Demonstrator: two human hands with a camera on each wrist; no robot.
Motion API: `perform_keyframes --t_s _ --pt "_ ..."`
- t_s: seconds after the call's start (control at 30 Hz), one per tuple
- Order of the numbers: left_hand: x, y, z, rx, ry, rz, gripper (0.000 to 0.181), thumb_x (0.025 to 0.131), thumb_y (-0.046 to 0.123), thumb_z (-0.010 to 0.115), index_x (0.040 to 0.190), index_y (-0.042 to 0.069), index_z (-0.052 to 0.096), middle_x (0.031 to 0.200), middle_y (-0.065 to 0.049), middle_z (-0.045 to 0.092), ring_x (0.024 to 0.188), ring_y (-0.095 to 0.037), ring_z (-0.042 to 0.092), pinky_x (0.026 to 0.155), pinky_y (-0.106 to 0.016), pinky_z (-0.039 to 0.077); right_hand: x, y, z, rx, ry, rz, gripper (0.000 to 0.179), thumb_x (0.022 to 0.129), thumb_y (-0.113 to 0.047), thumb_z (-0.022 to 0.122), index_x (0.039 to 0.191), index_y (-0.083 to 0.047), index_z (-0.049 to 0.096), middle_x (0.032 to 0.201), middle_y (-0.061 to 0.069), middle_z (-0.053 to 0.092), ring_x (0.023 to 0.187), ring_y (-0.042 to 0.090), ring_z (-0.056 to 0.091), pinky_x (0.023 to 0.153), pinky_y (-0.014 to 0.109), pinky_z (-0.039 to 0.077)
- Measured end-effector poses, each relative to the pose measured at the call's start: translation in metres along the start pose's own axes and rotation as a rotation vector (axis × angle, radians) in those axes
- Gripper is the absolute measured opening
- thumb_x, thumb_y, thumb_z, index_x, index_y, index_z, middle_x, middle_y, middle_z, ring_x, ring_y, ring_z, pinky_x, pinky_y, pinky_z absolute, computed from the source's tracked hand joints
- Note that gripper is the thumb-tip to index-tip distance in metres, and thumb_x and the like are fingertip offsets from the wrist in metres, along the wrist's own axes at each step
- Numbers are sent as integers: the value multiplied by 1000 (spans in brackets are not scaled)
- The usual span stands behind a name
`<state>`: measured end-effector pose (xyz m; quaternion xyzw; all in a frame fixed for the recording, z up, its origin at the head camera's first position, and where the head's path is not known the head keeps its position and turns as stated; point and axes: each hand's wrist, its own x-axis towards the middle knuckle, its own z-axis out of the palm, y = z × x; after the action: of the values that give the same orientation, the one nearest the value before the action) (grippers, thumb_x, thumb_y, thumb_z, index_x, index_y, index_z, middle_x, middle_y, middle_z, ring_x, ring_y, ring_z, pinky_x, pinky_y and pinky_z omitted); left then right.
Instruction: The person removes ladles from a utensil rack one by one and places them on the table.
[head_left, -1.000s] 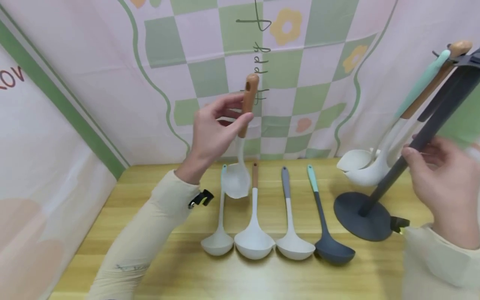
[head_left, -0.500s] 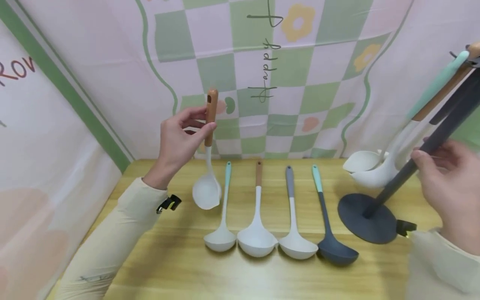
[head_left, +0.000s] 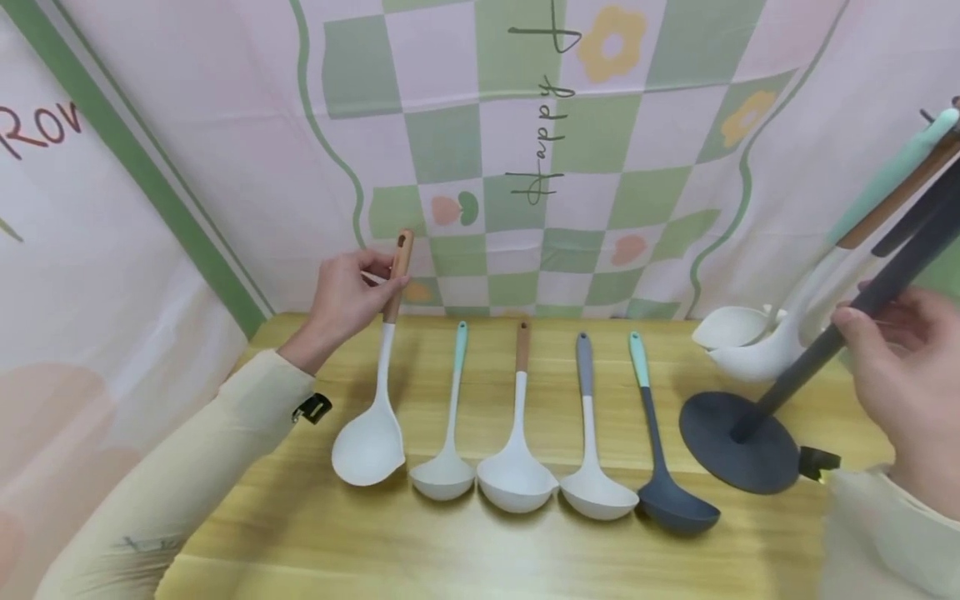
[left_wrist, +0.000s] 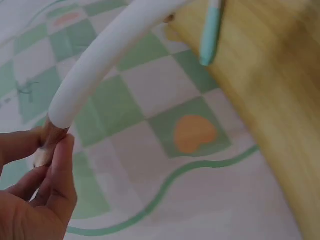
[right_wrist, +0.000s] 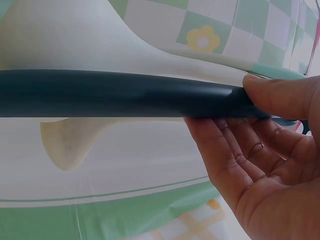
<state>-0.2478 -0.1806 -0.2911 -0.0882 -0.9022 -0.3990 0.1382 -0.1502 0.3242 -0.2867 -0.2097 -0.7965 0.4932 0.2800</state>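
My left hand [head_left: 347, 296] pinches the brown handle of a white ladle [head_left: 369, 442] between thumb and fingers. The ladle leans with its handle raised and its bowl low over the table, left of the row. In the left wrist view its white neck [left_wrist: 95, 65] runs up from the fingertips. My right hand [head_left: 903, 358] grips the dark pole of a utensil stand [head_left: 806, 354], thumb on one side and fingers on the other, as the right wrist view shows with the pole [right_wrist: 150, 95]. Several utensils hang on the stand, among them a white ladle [head_left: 765, 354] with its bowl downward.
Lying in a row are a mint-handled ladle [head_left: 442, 479], a brown-handled ladle [head_left: 516, 479], a grey-handled ladle [head_left: 597, 496] and a black ladle [head_left: 677, 504] with a mint handle. The stand's round base [head_left: 738, 458] rests to their right. A patterned cloth [head_left: 517, 250] hangs behind the table [head_left: 450, 558].
My left hand has carried the white ladle to the left and lowered it, from above the mint-handled ladle to beside it. My right hand keeps its grip on the pole; the view has shifted slightly.
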Motion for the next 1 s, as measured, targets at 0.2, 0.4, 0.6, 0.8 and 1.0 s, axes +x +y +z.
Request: perform_keyframes --t_s 0.2,0.4,0.6,0.8,1.0 --pt "5 -24 8 -55 -144 -144 27 99 10 73 119 -9 72 112 -28 75 77 -25 77 65 -32 68 0 2 0 -13 14 17 33 102 -16 64 107 -48 55 94 -31 53 87 -16 50 83 0 37" --pt "5 -49 22 -77 -242 -230 28 99 7 72 120 -12 70 111 -30 74 72 -15 72 66 -31 68 1 4 1 -15 17 -3 33 103 -16 64 110 -47 56 94 -31 53 87 -16 50 83 0 37" --pt "5 -67 37 -95 -294 -307 26 100 5 70 120 -12 69 113 -32 74 70 -16 74 67 -31 68 1 4 0 29 11 -38 35 101 -11 66 107 -45 60 91 -31 57 84 -16 53 77 -2 39" --pt "9 -73 50 -95 -325 -357 27 99 5 71 121 -11 71 117 -33 73 71 -22 76 67 -29 68 1 5 -2 29 17 -55 35 100 -10 67 105 -45 59 90 -30 57 83 -16 54 77 -2 39" --pt "10 -73 60 1 -377 -354 25 101 9 71 117 -9 73 110 -28 76 81 -31 78 66 -28 67 1 3 -3 17 -22 -73 35 101 -9 64 104 -44 58 89 -34 58 84 -16 55 77 -6 41"
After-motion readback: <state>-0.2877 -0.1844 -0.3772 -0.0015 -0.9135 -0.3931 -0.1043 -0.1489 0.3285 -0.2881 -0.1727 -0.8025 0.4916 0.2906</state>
